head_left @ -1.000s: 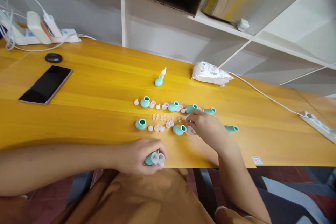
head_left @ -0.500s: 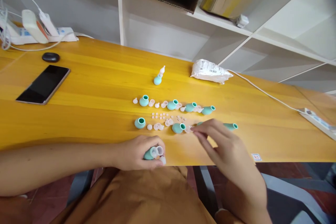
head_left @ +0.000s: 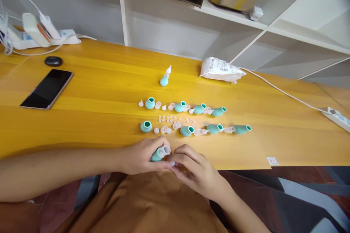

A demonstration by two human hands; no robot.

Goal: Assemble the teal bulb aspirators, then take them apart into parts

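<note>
Surroundings: beyond both hands, two rows of teal bulbs (head_left: 200,108) lie on the yellow table (head_left: 95,116), with small clear caps (head_left: 169,119) scattered between and beside them.
Farther out: one finished piece (head_left: 165,78), teal base and white tip, stands upright past the rows; a white packet (head_left: 221,70) lies beyond the right hand's side.
Left side: a dark phone (head_left: 47,88) lies flat well beyond the left forearm, with a small black oval object (head_left: 53,61) and a white power strip with cables (head_left: 41,32) behind it.
In the way: nothing lies between the hands and the nearest row; the table edge runs just under them.
Held bulb (head_left: 158,154): at the near table edge, between the two hands, above an orange cloth (head_left: 142,204).
Axis: it lies roughly level, long axis running left to right, its clear-collared mouth toward the right hand.
Look: a small teal, rounded, rubbery body with a translucent ring at its opening.
Left hand (head_left: 142,156): fingers curled closed around the bulb's body.
Right hand (head_left: 194,169): fingertips pinched together right at the bulb's mouth, touching the left fingers; whatever they pinch is too small to make out.
</note>
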